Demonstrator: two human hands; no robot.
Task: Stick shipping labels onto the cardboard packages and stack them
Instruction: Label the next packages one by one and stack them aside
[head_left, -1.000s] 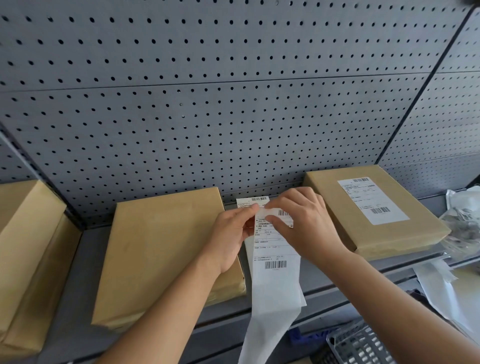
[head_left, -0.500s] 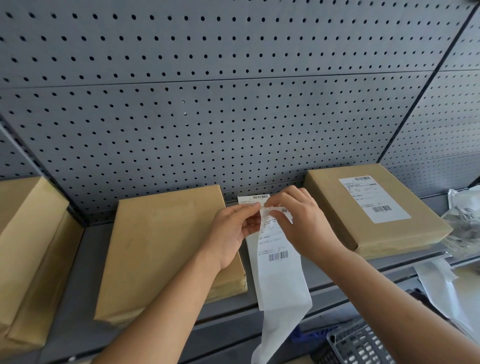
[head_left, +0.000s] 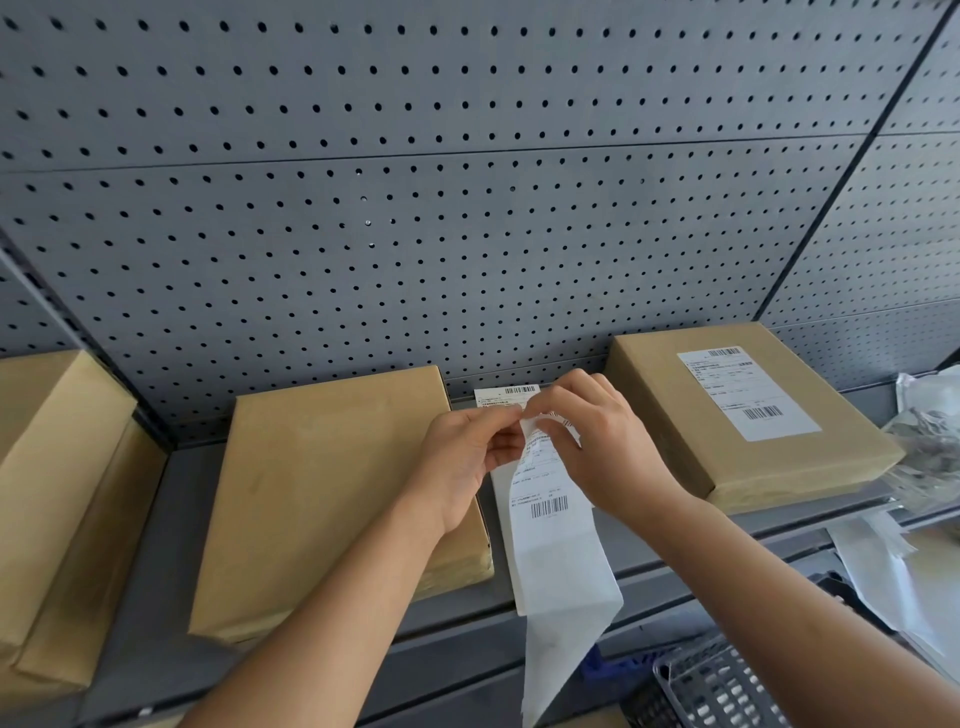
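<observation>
— Left hand (head_left: 467, 462), entry one?
— Yours, thumb and fingers pinched on the left edge of the label strip (head_left: 550, 525), near its top.

— Strip, location?
— You hold it over the shelf (head_left: 171, 545), in the gap between the bare package and the labelled one. Printed face up, two barcodes showing. White tail hangs down past the shelf's front edge.

— Right hand (head_left: 608, 447)?
— Yours, fingers curled and pinching the strip's upper right, where the paper curls forward. Both hands close together, fingertips almost meeting.

— Stock on the shelf, from your left?
— Stacked packages (head_left: 57, 493), brown, tilted, no label visible. Next, bare package (head_left: 332, 499), flat, partly under your left wrist. Past your right hand, labelled package (head_left: 675, 415), flat, one white label (head_left: 748, 392) stuck on top. Far right, crumpled plastic (head_left: 930, 441), contents unclear.

— Behind and below?
— Grey pegboard (head_left: 467, 208) behind. Wire basket (head_left: 717, 691) below the shelf, under your right forearm.
</observation>
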